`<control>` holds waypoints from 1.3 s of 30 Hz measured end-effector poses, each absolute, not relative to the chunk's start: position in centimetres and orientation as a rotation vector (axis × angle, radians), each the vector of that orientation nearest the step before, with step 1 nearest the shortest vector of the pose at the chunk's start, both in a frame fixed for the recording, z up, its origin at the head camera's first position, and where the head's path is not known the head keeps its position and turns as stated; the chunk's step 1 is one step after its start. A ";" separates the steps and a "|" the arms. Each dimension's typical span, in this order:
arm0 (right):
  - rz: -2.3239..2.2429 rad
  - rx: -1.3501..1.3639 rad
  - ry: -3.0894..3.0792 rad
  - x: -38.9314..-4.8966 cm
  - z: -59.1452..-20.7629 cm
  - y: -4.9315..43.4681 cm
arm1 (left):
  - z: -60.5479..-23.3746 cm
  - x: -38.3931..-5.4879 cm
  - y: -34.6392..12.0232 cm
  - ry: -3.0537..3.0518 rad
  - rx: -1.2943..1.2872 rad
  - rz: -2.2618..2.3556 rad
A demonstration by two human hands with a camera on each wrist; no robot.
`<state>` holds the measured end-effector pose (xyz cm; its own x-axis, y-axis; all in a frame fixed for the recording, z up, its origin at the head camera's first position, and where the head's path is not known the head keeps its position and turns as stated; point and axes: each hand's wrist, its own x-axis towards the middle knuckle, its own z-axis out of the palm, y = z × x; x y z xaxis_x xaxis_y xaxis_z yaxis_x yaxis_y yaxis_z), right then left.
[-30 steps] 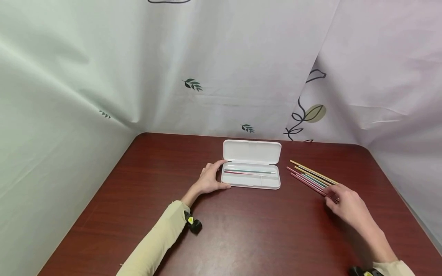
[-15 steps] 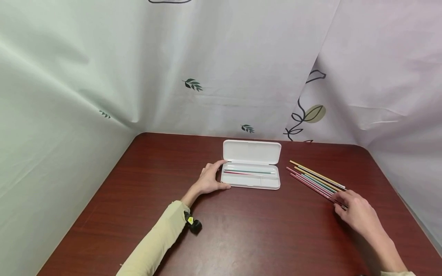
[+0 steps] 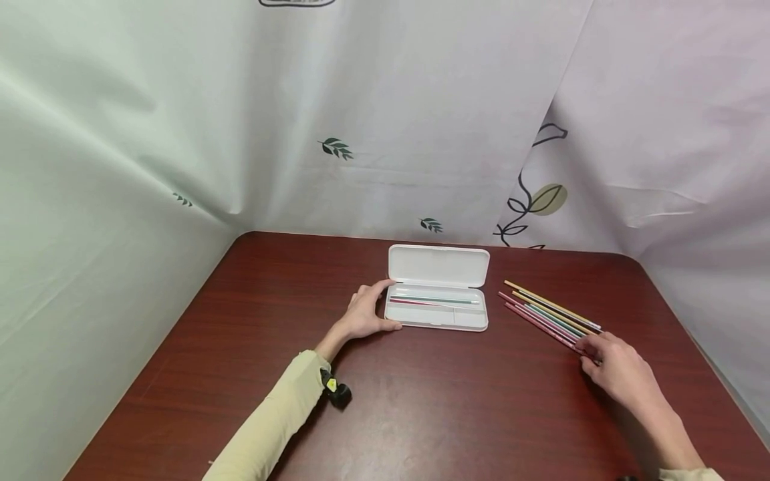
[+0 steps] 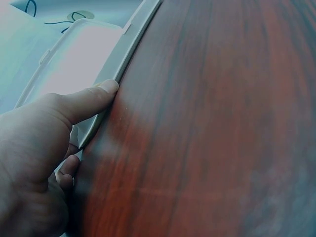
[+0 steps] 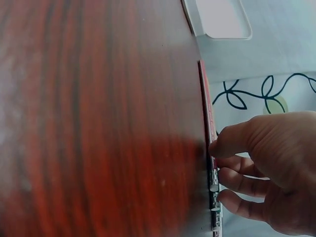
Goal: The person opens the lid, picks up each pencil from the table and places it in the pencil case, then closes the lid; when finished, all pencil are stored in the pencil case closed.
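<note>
Near the back of the table lies a white pencil case (image 3: 469, 321), its lid (image 3: 439, 265) raised. A few pencils (image 3: 433, 300), teal and red among them, lie inside it. My left hand (image 3: 363, 314) grips the case's left end, thumb along the front edge, as the left wrist view (image 4: 94, 101) also shows. Right of the case, several loose pencils (image 3: 541, 307) in yellow, black, teal and pink lie slanted side by side. My right hand (image 3: 619, 371) is at their near ends. In the right wrist view, its thumb and fingers pinch a pink pencil (image 5: 207, 106); the fingertips are partly hidden.
A dark red-brown wooden table (image 3: 433, 401) carries everything. Pale fabric with leaf drawings (image 3: 385, 120) hangs along its back and sides. A small black device (image 3: 338, 391) is strapped at the left wrist.
My right hand drew back toward the near ends of the loose pencils, uncovering more of them, then stayed almost still. The left hand and the case have not moved.
</note>
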<state>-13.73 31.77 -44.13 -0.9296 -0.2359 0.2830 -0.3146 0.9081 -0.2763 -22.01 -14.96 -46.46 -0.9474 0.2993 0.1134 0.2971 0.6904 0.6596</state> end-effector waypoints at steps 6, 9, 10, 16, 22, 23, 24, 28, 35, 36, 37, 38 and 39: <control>0.457 0.435 -2.829 -13.8 -44.2 31.8 | -46.5 -21.9 -15.0 2.888 0.516 1.120; 0.454 0.444 -2.843 -13.9 -44.2 31.8 | -46.5 -21.9 -15.0 2.892 0.522 1.125; 0.454 0.444 -2.849 -13.9 -44.1 31.7 | -46.5 -21.9 -15.0 2.894 0.525 1.126; 0.448 0.462 -2.848 -14.1 -44.1 31.5 | -46.5 -21.9 -15.0 2.900 0.538 1.117; 0.463 0.470 -2.836 -14.2 -44.2 31.4 | -46.5 -22.0 -15.1 2.901 0.542 1.117; 0.464 0.472 -2.838 -14.2 -44.2 31.4 | -46.5 -22.0 -15.1 2.899 0.540 1.117; 0.464 0.473 -2.840 -14.2 -44.2 31.4 | -46.4 -22.0 -15.1 2.899 0.539 1.121; 0.470 0.473 -2.853 -14.3 -44.2 31.4 | -46.4 -22.0 -15.0 2.892 0.535 1.122; 0.463 0.505 -2.794 -14.3 -44.2 31.4 | -46.6 -22.1 -15.0 2.894 0.523 1.098; 0.462 0.511 -2.783 -14.3 -44.1 31.4 | -46.6 -22.1 -15.0 2.893 0.523 1.097; 0.464 0.517 -2.772 -14.3 -44.1 31.4 | -46.6 -22.1 -15.0 2.891 0.524 1.098; 0.465 0.523 -2.761 -14.3 -44.0 31.3 | -46.6 -22.1 -15.0 2.890 0.525 1.100; 0.463 0.530 -2.749 -14.3 -43.9 31.3 | -46.6 -22.0 -15.1 2.892 0.528 1.105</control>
<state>-14.34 31.31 -43.94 -0.8858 -0.3048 0.3498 -0.4026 0.8796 -0.2532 -22.04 -15.05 -46.55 -0.9435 0.3099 0.1172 0.3091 0.6957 0.6484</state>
